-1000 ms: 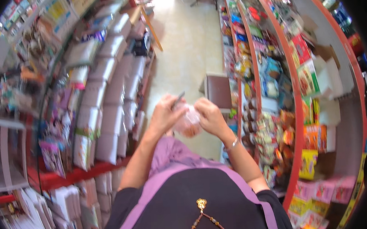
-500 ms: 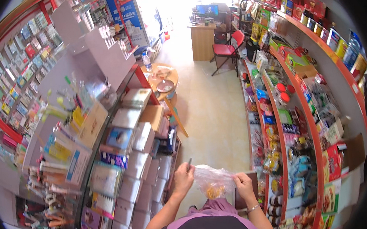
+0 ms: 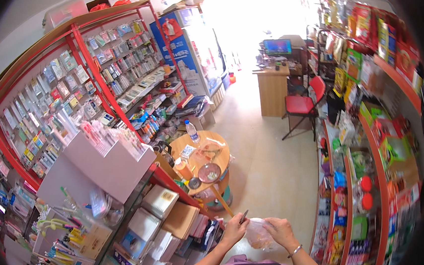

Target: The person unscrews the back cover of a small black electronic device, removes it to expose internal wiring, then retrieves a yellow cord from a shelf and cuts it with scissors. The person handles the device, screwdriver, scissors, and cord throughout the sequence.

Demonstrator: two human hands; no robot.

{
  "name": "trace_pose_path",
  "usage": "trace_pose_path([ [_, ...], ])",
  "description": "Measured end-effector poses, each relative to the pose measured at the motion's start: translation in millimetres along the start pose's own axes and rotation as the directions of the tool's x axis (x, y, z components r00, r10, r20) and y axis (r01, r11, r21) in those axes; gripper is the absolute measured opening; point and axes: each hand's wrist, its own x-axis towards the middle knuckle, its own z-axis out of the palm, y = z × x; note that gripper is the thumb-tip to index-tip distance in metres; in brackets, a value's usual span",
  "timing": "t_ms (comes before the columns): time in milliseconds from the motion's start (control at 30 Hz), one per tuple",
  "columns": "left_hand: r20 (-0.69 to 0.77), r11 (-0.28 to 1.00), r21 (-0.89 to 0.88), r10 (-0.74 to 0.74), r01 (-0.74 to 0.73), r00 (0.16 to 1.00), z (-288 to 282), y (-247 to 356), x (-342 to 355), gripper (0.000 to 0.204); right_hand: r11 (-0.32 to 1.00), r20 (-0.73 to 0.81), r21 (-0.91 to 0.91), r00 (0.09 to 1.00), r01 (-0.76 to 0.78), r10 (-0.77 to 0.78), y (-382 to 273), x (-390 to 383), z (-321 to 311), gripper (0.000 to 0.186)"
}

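Between the hands, a translucent bag point(image 3: 260, 235) is pinched by the fingers of the right hand point(image 3: 281, 232). Left of the bag, a dark object point(image 3: 244, 216) is gripped in the fingers of the left hand point(image 3: 233, 232). Well beyond the bag, leftward, a blue panel point(image 3: 176, 64) is printed with white lettering.

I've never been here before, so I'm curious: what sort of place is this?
Probably a small stationery and general shop: pens and notebooks crowd the left side, colourful packets line red-edged shelves at right, and a desk with a lit screen stands farther back.
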Motion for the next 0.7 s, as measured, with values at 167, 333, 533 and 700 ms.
trace_pose_path([
  [167, -0.109, 0.978, -0.015, -0.21, 0.21, 0.972, 19.0, -56.6, 88.3, 0.016, 0.994, 0.083, 0.011, 0.99, 0.112, -0.112, 62.2, 122.6, 7.8, 0.014],
  [333, 0.072, 0.986, 0.045, -0.162, 0.159, 0.984, 34.1, -110.9, 205.5, 0.019, 0.989, 0.192, -0.055, 0.973, 0.139, -0.126, 129.0, 234.0, 29.0, 0.017],
  [533, 0.54, 0.998, 0.058, -0.024, -0.01, 0.841, 41.1, -72.3, 418.1, 0.032, 0.948, 0.232, -0.109, 0.935, 0.299, -0.269, 171.8, 405.7, 3.2, 0.018],
  [700, 0.6, 0.998, -0.023, -0.03, 0.054, 0.799, 55.4, -91.9, 531.8, 0.028, 0.957, 0.251, 0.067, 0.924, 0.282, -0.29, 218.3, 515.1, -10.0, 0.016],
])
